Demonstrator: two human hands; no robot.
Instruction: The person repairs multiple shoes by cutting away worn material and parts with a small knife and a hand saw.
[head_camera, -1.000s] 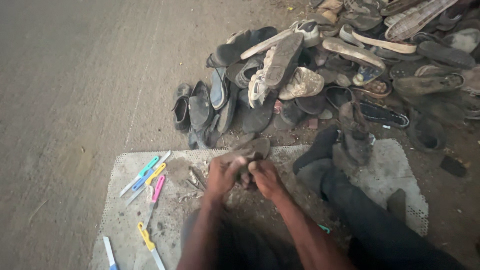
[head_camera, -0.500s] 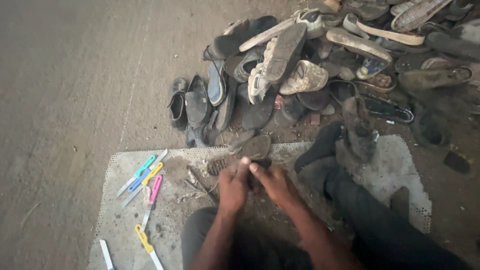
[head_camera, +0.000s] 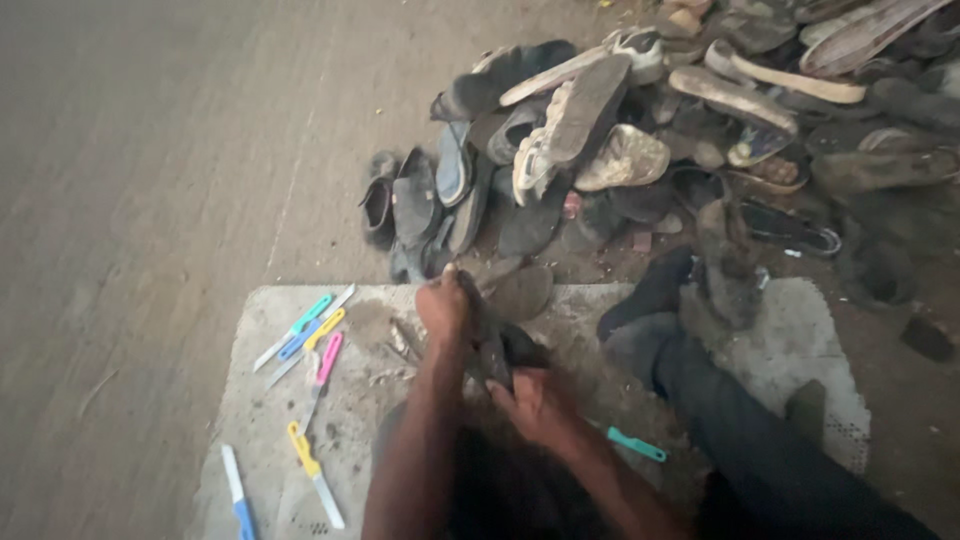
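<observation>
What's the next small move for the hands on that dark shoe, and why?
Probably pull the two ends further apart: left hand grips the dark shoe's top end, right hand clamps its lower end, and no knife is in either hand.

dark shoe (head_camera: 497, 345) mostly hidden between both hands, detail blurred.
</observation>
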